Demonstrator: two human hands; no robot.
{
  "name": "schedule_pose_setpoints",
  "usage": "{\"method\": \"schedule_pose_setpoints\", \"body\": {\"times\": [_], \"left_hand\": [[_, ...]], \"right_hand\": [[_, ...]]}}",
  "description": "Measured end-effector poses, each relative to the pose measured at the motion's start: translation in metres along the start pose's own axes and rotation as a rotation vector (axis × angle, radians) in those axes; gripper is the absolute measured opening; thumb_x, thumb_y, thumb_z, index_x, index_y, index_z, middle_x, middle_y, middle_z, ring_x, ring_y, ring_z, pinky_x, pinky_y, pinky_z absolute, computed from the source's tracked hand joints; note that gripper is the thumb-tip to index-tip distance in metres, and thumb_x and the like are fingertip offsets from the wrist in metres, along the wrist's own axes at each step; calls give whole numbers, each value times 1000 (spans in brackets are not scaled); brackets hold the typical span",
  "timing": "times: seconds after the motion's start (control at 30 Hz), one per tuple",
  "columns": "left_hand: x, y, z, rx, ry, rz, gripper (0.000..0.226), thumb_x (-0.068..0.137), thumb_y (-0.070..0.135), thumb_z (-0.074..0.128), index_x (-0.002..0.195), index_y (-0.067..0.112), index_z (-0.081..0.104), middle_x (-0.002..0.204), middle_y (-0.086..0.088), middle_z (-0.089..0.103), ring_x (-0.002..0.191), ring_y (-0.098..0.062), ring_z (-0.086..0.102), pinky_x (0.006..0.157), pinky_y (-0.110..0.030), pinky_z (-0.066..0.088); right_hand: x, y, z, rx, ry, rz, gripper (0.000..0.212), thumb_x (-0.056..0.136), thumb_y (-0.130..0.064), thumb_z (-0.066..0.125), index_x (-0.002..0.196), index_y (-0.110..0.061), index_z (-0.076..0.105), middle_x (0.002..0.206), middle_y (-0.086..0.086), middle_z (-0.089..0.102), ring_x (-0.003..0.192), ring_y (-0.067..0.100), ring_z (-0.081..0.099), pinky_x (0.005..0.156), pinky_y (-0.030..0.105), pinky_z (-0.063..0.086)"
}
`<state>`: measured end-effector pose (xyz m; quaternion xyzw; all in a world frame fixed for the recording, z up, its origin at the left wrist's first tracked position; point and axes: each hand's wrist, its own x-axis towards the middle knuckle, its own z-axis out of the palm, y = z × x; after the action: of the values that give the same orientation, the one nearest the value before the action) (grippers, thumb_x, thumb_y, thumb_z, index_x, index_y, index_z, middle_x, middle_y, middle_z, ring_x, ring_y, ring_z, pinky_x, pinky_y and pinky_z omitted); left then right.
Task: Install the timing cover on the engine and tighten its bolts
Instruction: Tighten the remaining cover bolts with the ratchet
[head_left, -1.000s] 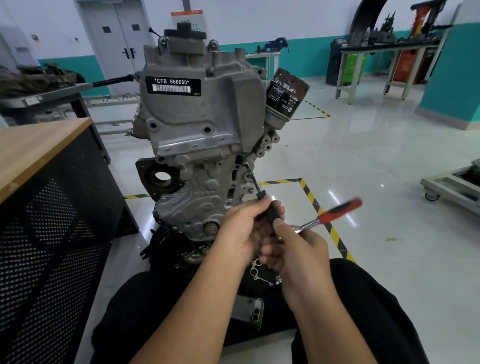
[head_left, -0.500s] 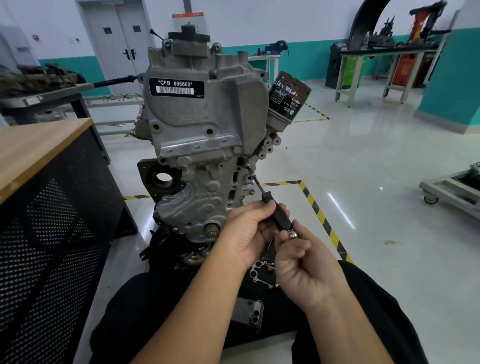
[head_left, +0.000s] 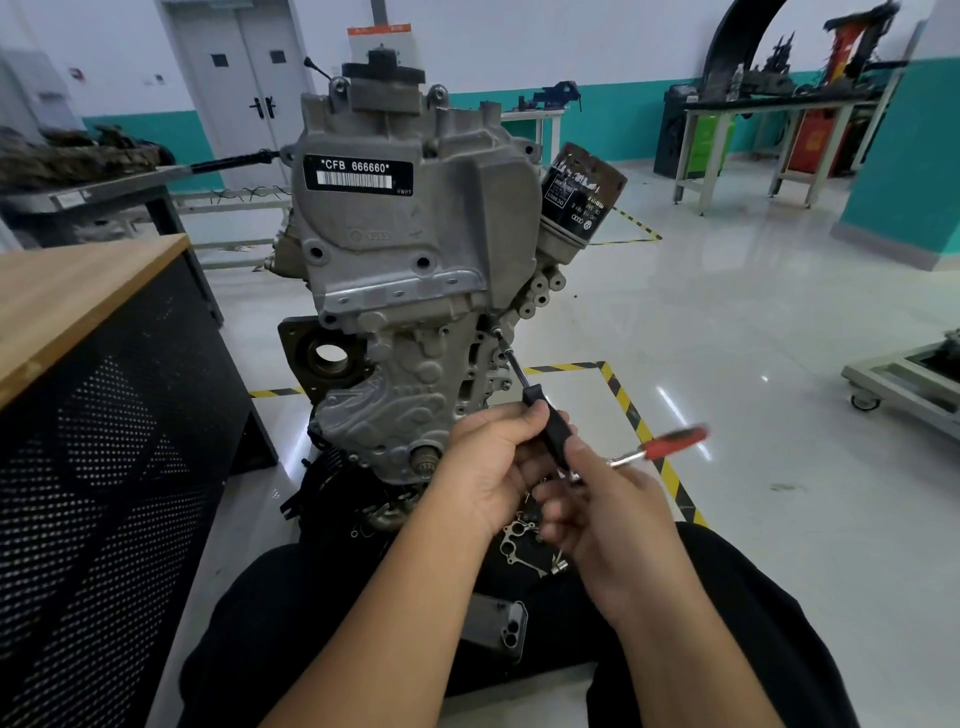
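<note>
Left hand (head_left: 493, 462) fingers round black driver (head_left: 550, 431) (tip at cover bolt (head_left: 497, 332)), right hand (head_left: 602, 499) fingers gripping ratchet (head_left: 670, 441)

"*CFB 666660*" is printed above a barcode on the black label (head_left: 358, 175) of the engine (head_left: 415, 270).

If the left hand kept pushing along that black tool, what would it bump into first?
Probably the engine: the left hand grips the black extension handle, whose tip points up at a bolt on the cover's right edge. Depth is uncertain.

Grey cast timing cover (head_left: 415, 249) sits upright on the engine (head_left: 415, 395), a bolt (head_left: 497, 332) at its lower right edge.
</note>
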<state>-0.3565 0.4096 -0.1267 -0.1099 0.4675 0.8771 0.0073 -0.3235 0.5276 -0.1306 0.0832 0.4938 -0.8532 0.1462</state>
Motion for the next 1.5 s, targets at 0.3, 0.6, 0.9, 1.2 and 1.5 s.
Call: {"method": "schedule_pose_setpoints", "body": {"times": [0.3,0.6,0.9,1.2,1.5], "left_hand": [[2,-2,-4,-13,-34,-16,14,90,13,70,90,0,76,87,-17,74,55,-21,68,42,-23,50],[2,-3,0,-48,-8,-14,34,86,12,71,113,-8,67,93,-19,72,75,-24,72,57,-30,58],[2,-3,0,-13,28,9,35,88,10,72,114,-13,65,98,-23,70,70,-26,70,51,-30,56],[1,-2,0,-31,-33,-79,30,100,6,57,124,-11,62,107,-22,71,69,-25,73,48,-27,55],[5,-8,7,11,75,-79,19,95,15,65,83,8,78,84,-10,76,60,-23,67,57,-29,43]], "right_hand": [[-3,-2,3,289,-77,144,20,99,-26,65,102,-13,80,72,15,70,41,11,53,37,21,43],[3,4,-3,-137,60,-111,15,96,-18,70,98,-3,69,66,13,71,42,20,61,40,29,49],[0,11,1,-339,216,-363,24,84,-14,83,97,-13,63,72,12,74,50,24,70,43,29,52],[3,5,-3,-283,171,-329,13,95,-23,73,93,-12,67,69,11,73,50,23,69,44,32,53],[3,16,-2,-622,309,-620,32,86,-22,82,84,-44,59,71,-9,72,60,11,71,61,37,62]]}}
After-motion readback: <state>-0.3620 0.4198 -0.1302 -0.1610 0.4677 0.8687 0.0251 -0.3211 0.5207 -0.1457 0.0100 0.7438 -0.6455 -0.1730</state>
